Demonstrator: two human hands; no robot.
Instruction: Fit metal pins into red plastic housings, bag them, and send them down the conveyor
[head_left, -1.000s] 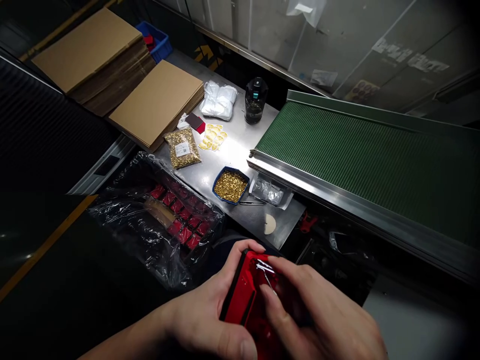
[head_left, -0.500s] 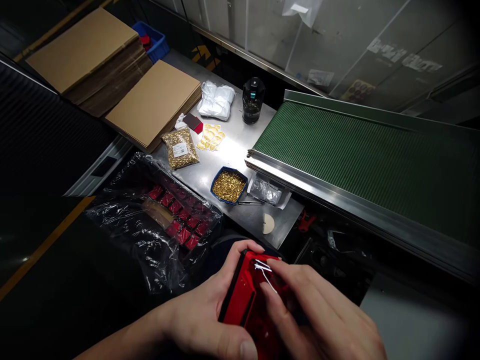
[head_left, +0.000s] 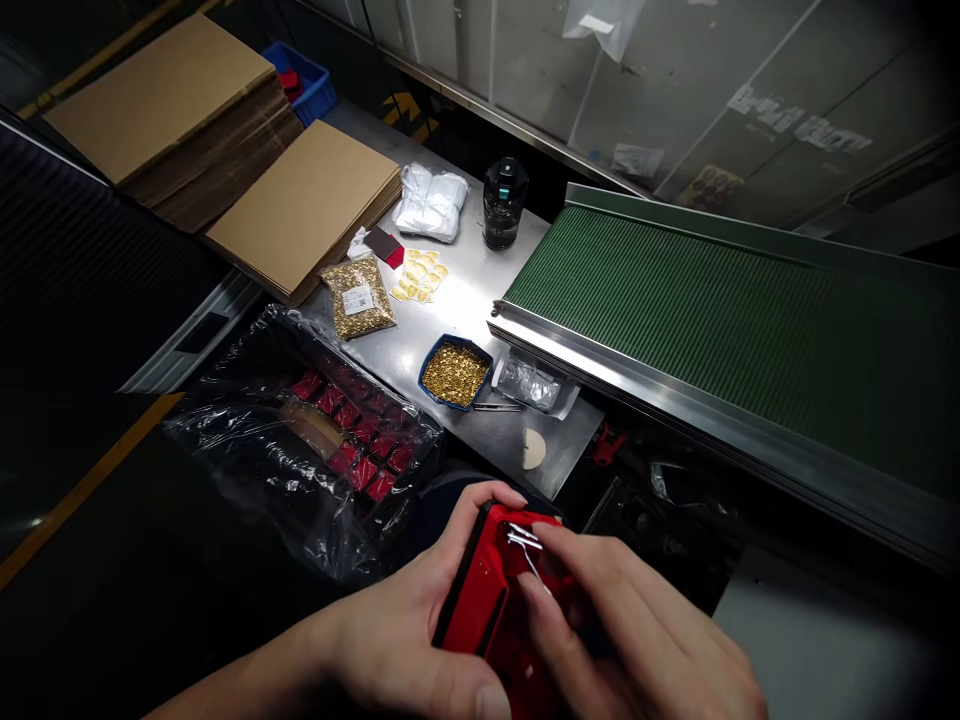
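Note:
My left hand (head_left: 420, 630) is wrapped around a red case with black edges (head_left: 471, 610), fingers over the far side and thumb along the near side. The case is tilted, and its open inner side faces right. At its upper inside corner sits a thin, shiny metal piece (head_left: 525, 540), partly bent; its exact kind is unclear. My right hand (head_left: 645, 620) reaches over the case from the right, with thumb and index finger at the two ends of that metal piece. The other right fingers and the lower part of the case are partly hidden.
A metal table (head_left: 465, 290) carries a blue dish of small gold-coloured parts (head_left: 454, 372), a bag of the same (head_left: 358, 298), yellow stickers (head_left: 420, 275), a bottle (head_left: 505, 205) and cardboard stacks (head_left: 304, 205). Red blocks (head_left: 364, 430) lie in a plastic-lined box. A green conveyor (head_left: 705, 320) runs right.
Both hands keep their hold on the red case with little movement. The metal piece has shifted very slightly against the case; the whole view has moved a touch.

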